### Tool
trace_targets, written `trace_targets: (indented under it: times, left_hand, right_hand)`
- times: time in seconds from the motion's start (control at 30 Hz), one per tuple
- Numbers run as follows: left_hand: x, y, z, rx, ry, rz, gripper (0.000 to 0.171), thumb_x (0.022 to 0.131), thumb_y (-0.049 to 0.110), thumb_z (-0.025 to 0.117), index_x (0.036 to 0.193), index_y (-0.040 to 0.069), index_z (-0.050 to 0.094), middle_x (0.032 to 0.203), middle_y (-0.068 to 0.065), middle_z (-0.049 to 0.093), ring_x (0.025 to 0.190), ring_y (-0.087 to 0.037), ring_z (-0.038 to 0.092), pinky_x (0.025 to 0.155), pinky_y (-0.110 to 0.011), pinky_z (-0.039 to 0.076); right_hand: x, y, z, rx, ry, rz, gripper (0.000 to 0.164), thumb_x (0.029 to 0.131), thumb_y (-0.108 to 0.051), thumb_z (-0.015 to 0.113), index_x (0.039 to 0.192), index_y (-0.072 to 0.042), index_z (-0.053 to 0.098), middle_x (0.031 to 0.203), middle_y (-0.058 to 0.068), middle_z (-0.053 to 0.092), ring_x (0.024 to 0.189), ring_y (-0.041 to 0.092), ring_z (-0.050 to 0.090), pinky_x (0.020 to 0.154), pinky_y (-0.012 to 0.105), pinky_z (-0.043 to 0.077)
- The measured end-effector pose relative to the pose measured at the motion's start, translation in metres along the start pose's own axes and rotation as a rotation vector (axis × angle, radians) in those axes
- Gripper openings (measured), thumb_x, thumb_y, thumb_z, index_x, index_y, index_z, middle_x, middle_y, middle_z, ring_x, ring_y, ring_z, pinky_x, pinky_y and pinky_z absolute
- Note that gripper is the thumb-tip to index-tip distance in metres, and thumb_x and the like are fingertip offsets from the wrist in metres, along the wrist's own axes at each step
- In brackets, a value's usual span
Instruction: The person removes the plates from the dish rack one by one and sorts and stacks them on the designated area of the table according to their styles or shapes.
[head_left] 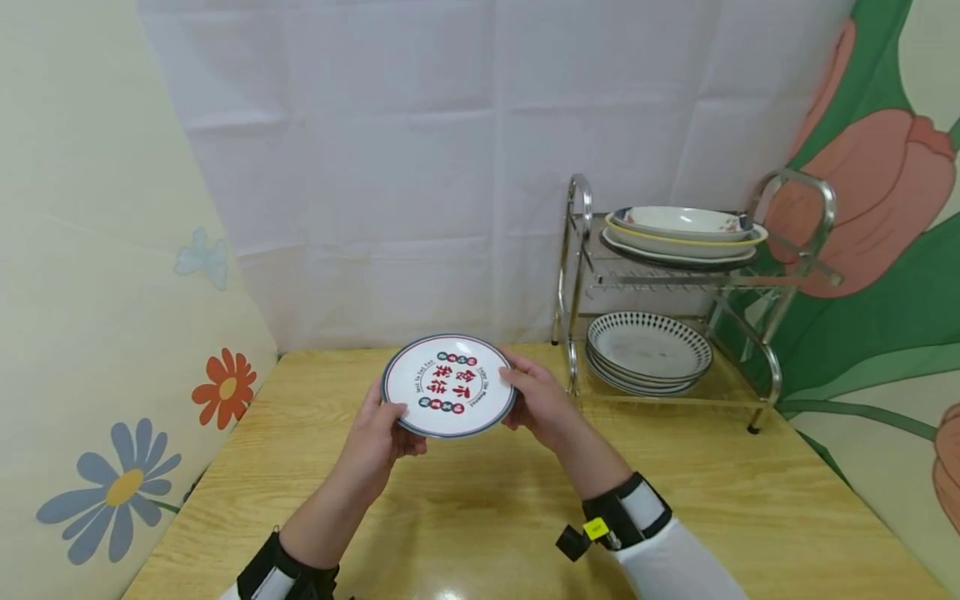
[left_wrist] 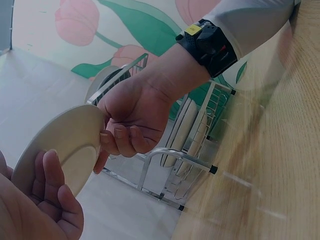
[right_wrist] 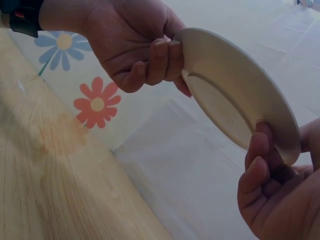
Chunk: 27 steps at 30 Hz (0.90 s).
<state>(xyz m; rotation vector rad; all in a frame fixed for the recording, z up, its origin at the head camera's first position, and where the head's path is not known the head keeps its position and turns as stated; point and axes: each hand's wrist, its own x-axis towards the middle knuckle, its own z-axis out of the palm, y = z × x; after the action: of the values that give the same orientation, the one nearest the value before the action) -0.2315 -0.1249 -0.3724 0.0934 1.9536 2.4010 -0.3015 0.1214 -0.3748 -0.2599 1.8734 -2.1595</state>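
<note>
Both hands hold a round white plate [head_left: 427, 377] above the table, its blue-and-red rim and red printed characters facing up toward the head camera. My left hand [head_left: 377, 427] grips the lower left edge, thumb on top and fingers curled beneath. On the opposite side my right hand [head_left: 542, 398] pinches the rim the same way. From below, the plate's plain underside [left_wrist: 75, 132] with its raised foot ring shows in the left wrist view. The right wrist view shows fingertips [right_wrist: 257, 142] of the right hand against that underside [right_wrist: 225, 85].
A two-tier metal dish rack [head_left: 581, 275] stands at the table's back right. Its upper shelf bears stacked oval dishes [head_left: 682, 237]; patterned round plates [head_left: 648, 350] are stacked on the lower one. A white sheet [head_left: 390, 167] hangs behind the wooden table [head_left: 300, 417].
</note>
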Motion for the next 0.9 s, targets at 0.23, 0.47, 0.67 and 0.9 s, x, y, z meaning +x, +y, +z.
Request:
trace_targets:
  times: [0.23, 0.47, 0.67, 0.9]
  left_hand:
    - [0.001, 0.0, -0.003, 0.018, -0.004, 0.02, 0.056, 0.104, 0.01, 0.035, 0.159, 0.02, 0.028, 0.088, 0.001, 0.075, 0.059, -0.015, 0.064, 0.065, -0.029, 0.056]
    - [0.005, 0.006, -0.005, 0.021, 0.027, 0.003, 0.051, 0.105, 0.012, 0.037, 0.155, 0.019, 0.033, 0.079, 0.003, 0.073, 0.057, -0.015, 0.064, 0.065, -0.029, 0.055]
    - [0.015, 0.015, -0.012, 0.034, 0.073, 0.009, 0.048, 0.105, 0.012, 0.038, 0.153, 0.019, 0.035, 0.074, 0.005, 0.073, 0.056, -0.014, 0.064, 0.061, -0.027, 0.05]
    - [0.039, 0.034, -0.03, 0.063, 0.169, 0.015, 0.054, 0.108, 0.014, 0.037, 0.161, 0.018, 0.026, 0.074, 0.007, 0.072, 0.057, -0.01, 0.065, 0.057, -0.022, 0.048]
  right_hand:
    - [-0.005, -0.001, -0.001, 0.0, -0.022, 0.018, 0.048, 0.11, -0.033, 0.043, 0.154, -0.014, 0.045, 0.072, -0.002, 0.066, 0.055, 0.014, 0.057, 0.053, 0.024, 0.047]
    - [-0.01, 0.0, 0.002, -0.002, -0.093, -0.022, 0.047, 0.111, -0.047, 0.032, 0.115, -0.007, 0.057, 0.067, 0.0, 0.066, 0.054, 0.014, 0.059, 0.051, 0.024, 0.047]
    - [-0.012, 0.002, 0.003, 0.012, -0.134, -0.003, 0.055, 0.11, -0.054, 0.029, 0.133, -0.009, 0.05, 0.07, -0.001, 0.067, 0.055, 0.012, 0.059, 0.052, 0.023, 0.048]
    - [-0.012, 0.007, 0.004, -0.022, -0.216, -0.029, 0.063, 0.11, -0.053, 0.031, 0.146, -0.004, 0.048, 0.072, -0.002, 0.068, 0.057, 0.009, 0.062, 0.052, 0.021, 0.05]
